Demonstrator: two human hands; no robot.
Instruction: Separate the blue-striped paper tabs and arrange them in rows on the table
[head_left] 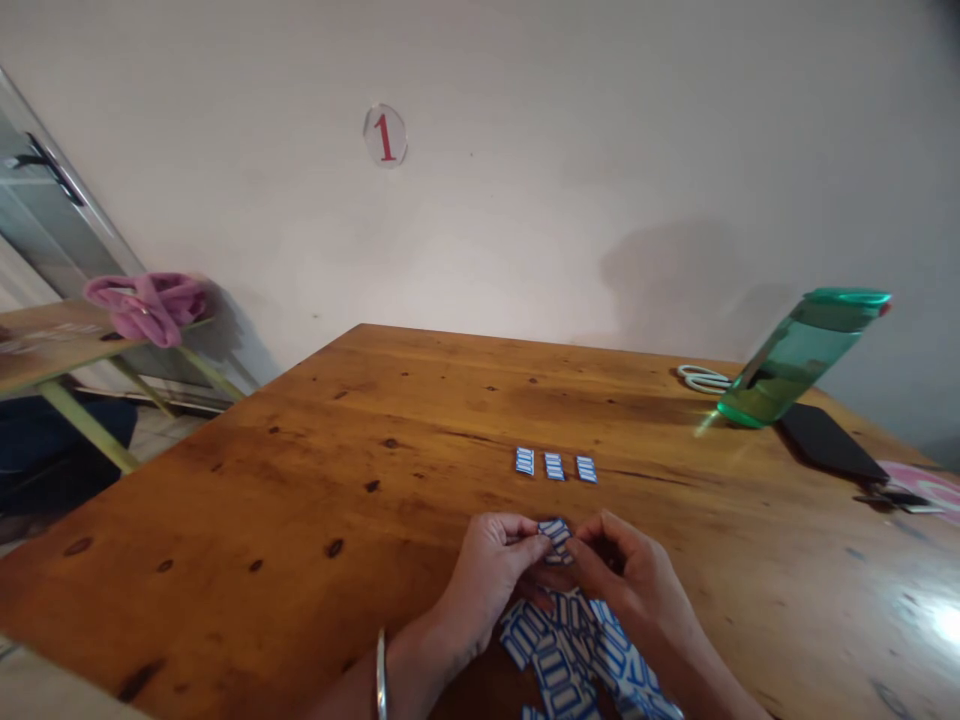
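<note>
Between my two hands is a small blue-and-white striped card [555, 537], raised a little over the table. My left hand [499, 555] pinches its left edge between thumb and fingers, and my right hand [619, 560] grips the right edge the same way. Below them lies a loose pile of similar striped cards [559, 665], partly covered by my right wrist. Farther off, three little striped stacks or cards stand in a row: a left one [525, 461], a middle one [554, 466] and a right one [586, 469].
On the right of the wooden table [405, 450] are a green bottle [806, 355], a white cable [703, 378], a black phone-like slab [829, 440] and a pink-and-white item [926, 485]. At far left, a pink cloth [154, 305] lies on another table. A wall bounds the back.
</note>
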